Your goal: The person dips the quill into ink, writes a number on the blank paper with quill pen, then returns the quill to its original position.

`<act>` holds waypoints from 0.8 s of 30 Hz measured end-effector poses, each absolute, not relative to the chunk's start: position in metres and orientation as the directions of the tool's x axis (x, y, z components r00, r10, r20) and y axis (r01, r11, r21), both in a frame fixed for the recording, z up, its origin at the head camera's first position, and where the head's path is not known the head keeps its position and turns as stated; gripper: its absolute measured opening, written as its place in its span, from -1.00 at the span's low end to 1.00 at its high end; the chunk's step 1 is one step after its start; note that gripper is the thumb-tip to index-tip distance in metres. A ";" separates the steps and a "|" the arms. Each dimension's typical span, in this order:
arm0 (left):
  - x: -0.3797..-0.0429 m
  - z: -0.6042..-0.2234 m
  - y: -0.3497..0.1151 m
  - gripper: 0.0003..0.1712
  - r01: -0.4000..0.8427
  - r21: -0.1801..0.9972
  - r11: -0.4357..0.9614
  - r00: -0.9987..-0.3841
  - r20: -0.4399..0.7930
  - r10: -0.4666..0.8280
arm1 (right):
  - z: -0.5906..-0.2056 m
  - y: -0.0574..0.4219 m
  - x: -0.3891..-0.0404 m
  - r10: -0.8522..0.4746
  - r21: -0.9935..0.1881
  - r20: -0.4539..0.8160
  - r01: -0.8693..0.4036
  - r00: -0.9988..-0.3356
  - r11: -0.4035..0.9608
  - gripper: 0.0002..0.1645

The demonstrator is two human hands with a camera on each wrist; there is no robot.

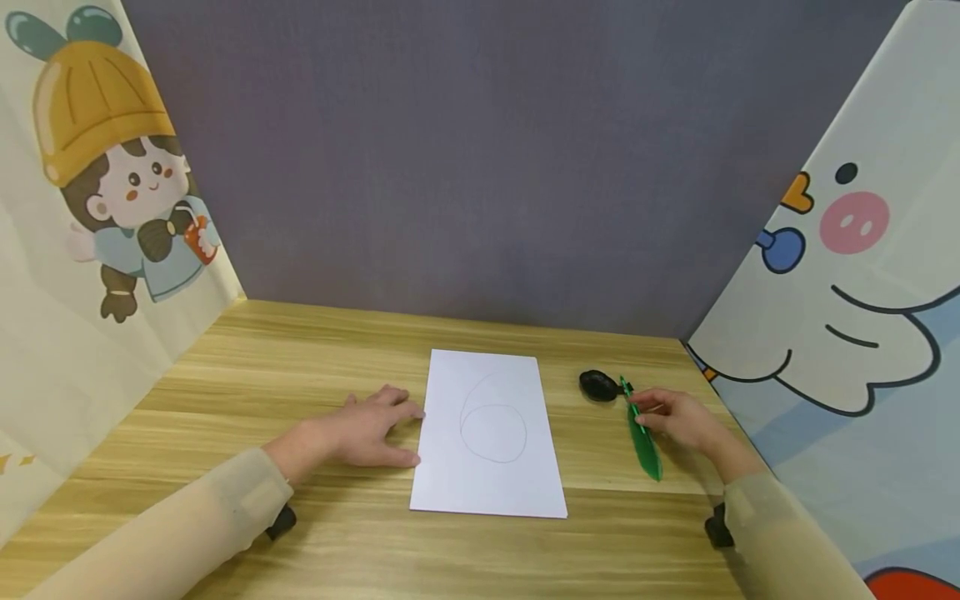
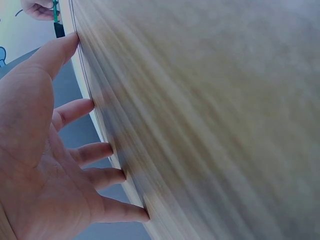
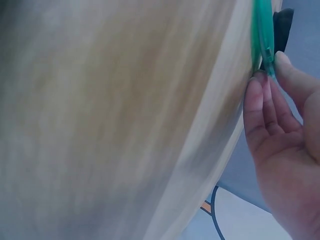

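Note:
A white sheet of paper (image 1: 450, 487) lies on the wooden table, bearing a thin pencil-like line shaped like a 6. Spread out at the paper's left side, my left hand (image 1: 375, 429) touches the tabletop, its thumb and forefinger at the paper's edge. On the other side, my right hand (image 1: 678, 421) pinches a slim green feather-shaped pen (image 1: 647, 454) between thumb and fingers, low over the table. The pen's upper end meets a small black oval object (image 1: 598, 385), perhaps a stand; whether they are joined I cannot tell. In the right wrist view, the fingertips partly hide the green pen (image 3: 265, 30).
The wooden tabletop (image 1: 337, 533) ends at a grey panel (image 1: 465, 167) at the back. Panels with cartoon prints stand at the left (image 1: 45, 333) and the right (image 1: 915, 108). Small black devices sit under both wrists.

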State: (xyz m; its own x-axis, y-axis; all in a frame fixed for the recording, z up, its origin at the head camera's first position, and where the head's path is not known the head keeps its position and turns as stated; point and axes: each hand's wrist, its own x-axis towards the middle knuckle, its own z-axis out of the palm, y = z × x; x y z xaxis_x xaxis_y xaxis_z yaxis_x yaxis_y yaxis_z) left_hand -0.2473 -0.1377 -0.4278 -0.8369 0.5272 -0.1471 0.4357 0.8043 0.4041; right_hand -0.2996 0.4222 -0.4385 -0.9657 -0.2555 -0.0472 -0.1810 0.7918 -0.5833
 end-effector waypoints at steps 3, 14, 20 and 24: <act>-0.248 -0.428 -0.138 -0.11 0.435 0.405 0.804 -0.837 -0.148 0.527 | -0.439 0.422 -0.300 -0.252 -0.580 -0.043 -0.181 -0.967 0.794 -0.53; -0.247 -0.426 -0.139 -0.10 0.440 0.402 0.803 -0.836 -0.143 0.529 | -0.438 0.422 -0.299 -0.232 -0.608 -0.055 -0.152 -0.971 0.779 -0.52; -0.246 -0.426 -0.139 -0.10 0.450 0.392 0.803 -0.834 -0.136 0.534 | -0.438 0.422 -0.297 -0.228 -0.615 -0.039 -0.157 -0.973 0.773 -0.50; -0.246 -0.427 -0.139 -0.09 0.452 0.388 0.803 -0.834 -0.134 0.534 | -0.438 0.423 -0.295 -0.212 -0.627 -0.024 -0.151 -0.977 0.765 -0.47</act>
